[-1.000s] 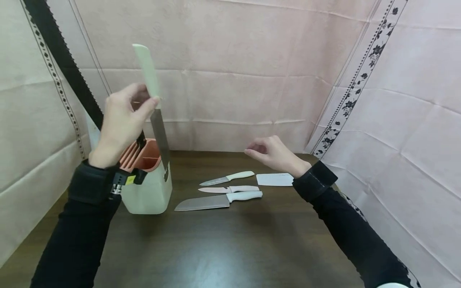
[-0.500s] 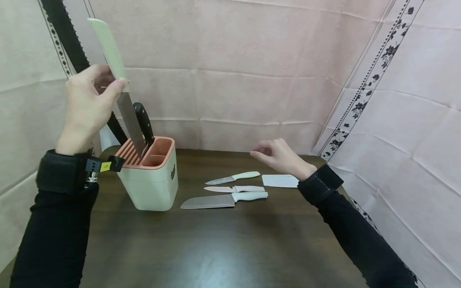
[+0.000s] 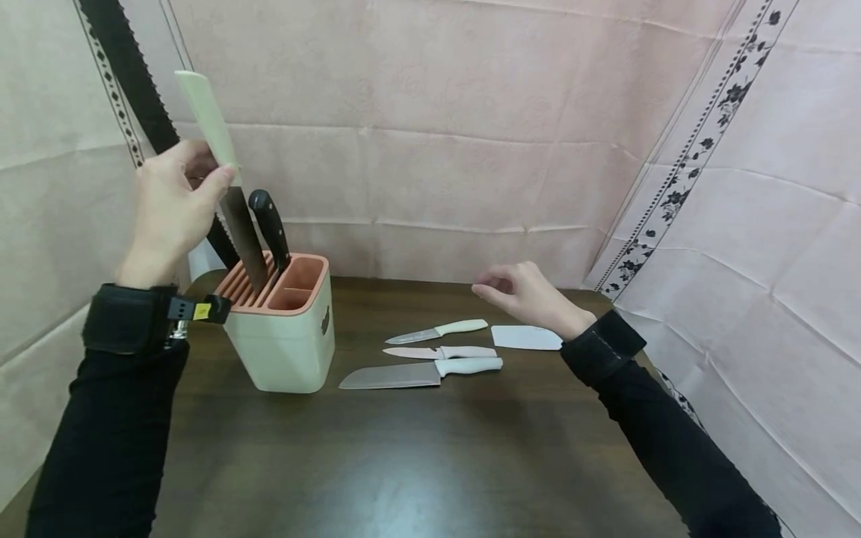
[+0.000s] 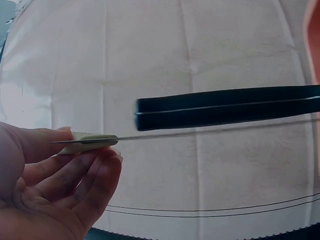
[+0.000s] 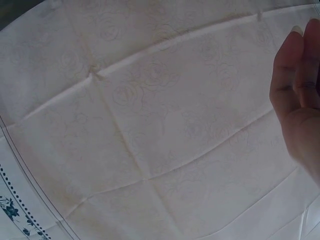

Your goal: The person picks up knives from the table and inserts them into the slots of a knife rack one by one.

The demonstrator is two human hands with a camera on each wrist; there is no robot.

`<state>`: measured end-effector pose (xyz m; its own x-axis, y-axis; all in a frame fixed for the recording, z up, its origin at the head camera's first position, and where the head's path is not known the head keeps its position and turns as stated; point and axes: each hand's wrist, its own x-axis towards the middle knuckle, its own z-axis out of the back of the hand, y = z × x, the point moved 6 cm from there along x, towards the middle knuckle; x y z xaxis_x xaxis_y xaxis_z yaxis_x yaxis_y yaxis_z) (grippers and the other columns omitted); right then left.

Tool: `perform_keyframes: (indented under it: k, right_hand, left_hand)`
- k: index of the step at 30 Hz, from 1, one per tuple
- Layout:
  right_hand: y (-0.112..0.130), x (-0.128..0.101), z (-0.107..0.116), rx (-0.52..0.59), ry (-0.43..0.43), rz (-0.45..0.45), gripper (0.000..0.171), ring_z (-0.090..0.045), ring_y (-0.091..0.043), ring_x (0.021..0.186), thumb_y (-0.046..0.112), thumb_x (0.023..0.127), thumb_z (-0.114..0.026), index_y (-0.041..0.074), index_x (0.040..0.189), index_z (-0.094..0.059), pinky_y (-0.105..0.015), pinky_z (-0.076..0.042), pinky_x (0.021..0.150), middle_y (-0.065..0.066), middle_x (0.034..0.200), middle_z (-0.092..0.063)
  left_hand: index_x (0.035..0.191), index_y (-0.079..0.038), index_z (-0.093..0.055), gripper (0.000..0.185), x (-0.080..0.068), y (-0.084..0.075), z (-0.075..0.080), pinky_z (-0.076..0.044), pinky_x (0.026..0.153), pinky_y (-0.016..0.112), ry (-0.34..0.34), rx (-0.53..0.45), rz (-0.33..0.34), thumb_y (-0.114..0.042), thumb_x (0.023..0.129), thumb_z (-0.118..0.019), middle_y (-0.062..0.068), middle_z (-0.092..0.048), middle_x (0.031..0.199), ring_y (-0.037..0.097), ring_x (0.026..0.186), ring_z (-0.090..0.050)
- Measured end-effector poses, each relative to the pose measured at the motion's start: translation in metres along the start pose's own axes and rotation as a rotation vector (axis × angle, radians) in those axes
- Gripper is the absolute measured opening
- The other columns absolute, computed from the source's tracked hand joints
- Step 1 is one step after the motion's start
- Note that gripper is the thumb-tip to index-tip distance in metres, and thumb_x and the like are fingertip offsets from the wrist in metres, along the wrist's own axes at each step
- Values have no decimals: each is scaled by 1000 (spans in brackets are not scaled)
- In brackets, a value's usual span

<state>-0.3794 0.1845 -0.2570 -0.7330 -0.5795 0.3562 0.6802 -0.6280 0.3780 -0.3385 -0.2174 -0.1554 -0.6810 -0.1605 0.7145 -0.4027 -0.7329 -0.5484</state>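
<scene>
We are pinching a knife (image 3: 225,179) with our left hand (image 3: 171,205), thumb and fingers closing on the lower end of its pale green handle, right where the steel begins. The knife is hanging blade down and leaning a little to the left at the top, and its tip is sitting in one of the narrow slots along the left part of the knife block (image 3: 285,344). In the left wrist view, our fingers (image 4: 85,175) are curling under the handle while the thin edge of the blade is running out to the right. Just beside it, a black-handled knife (image 3: 270,228) is standing in a neighbouring slot. The block is a cream tub with a salmon-coloured top, standing on the dark wooden table (image 3: 430,456); a small dark mark is showing on its side, too small for us to read. Our right hand (image 3: 528,295) is hovering above the table with loosely curled fingers, holding nothing. Below it, three knives are lying side by side: a small green-handled one (image 3: 437,332), a pink one (image 3: 440,352) and a broad white-handled one (image 3: 420,372). A white card (image 3: 526,338) is lying just to their right.
</scene>
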Motion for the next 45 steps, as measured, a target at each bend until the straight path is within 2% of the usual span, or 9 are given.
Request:
perform_keyframes:
  k: [5,10,12,20,23,26,27,30,45]
  right_hand:
    - [-2,-1,0,4,-6,-11,14,-61,-11,70,20,92,-65,10,97,-72,-26,-50,67,2,80,-72]
    - [-2,-2,-4,8,-4,-16,14,-62,-13,70,20,93,-64,10,98,-72,-27,-50,66,1,81,-72]
    - [-2,-2,-5,3,-8,-11,14,-61,-12,70,20,93,-64,9,98,-72,-26,-49,66,1,80,-71]
    - [-4,-4,-7,-6,-16,-8,12,-60,-7,69,19,92,-64,10,97,-71,-23,-49,65,3,79,-71]
    - [-5,-5,-7,-9,-18,-10,12,-60,-8,68,18,92,-65,10,96,-72,-23,-49,65,3,79,-71]
    - [-5,-6,-8,-8,-18,-9,12,-60,-8,68,18,92,-64,9,97,-71,-23,-49,65,2,79,-72]
    - [-6,-6,-9,-7,-18,-9,13,-60,-8,68,17,92,-64,8,97,-71,-23,-49,65,2,79,-72]
    - [-6,-6,-10,-9,-14,-10,13,-60,-8,69,17,92,-64,8,97,-71,-24,-49,65,2,79,-72]
    - [-12,-10,-9,-18,-14,-12,12,-60,-10,68,16,93,-62,8,96,-71,-23,-48,64,1,79,-71]
  left_hand:
    - [124,0,-61,34,-5,10,-7,-34,70,6,21,-16,19,-20,96,-57,26,-67,113,-20,76,-43]
    - [122,1,-61,33,-16,24,-18,-33,69,10,54,24,42,-19,97,-57,26,-68,110,-18,74,-42]
    - [122,1,-61,33,-19,29,-22,-33,69,11,73,33,53,-19,97,-55,26,-67,110,-9,79,-50]
    - [121,3,-59,31,-31,46,-37,-35,68,9,147,26,89,-17,98,-54,26,-67,109,18,90,-63]
    - [122,4,-57,31,-35,52,-43,-46,77,21,199,20,96,-15,98,-53,28,-66,111,36,99,-65]
    - [123,5,-56,31,-38,57,-48,-48,88,46,252,29,108,-14,98,-53,30,-65,113,44,104,-63]
    - [124,4,-55,32,-40,59,-50,-45,90,54,271,35,116,-14,98,-53,31,-65,113,45,106,-62]
    - [124,4,-55,32,-43,64,-53,-41,95,60,317,59,127,-14,97,-54,32,-64,113,46,107,-61]
    - [125,5,-52,39,-50,75,-61,-41,97,61,422,127,155,-17,94,-59,34,-62,116,48,109,-59]
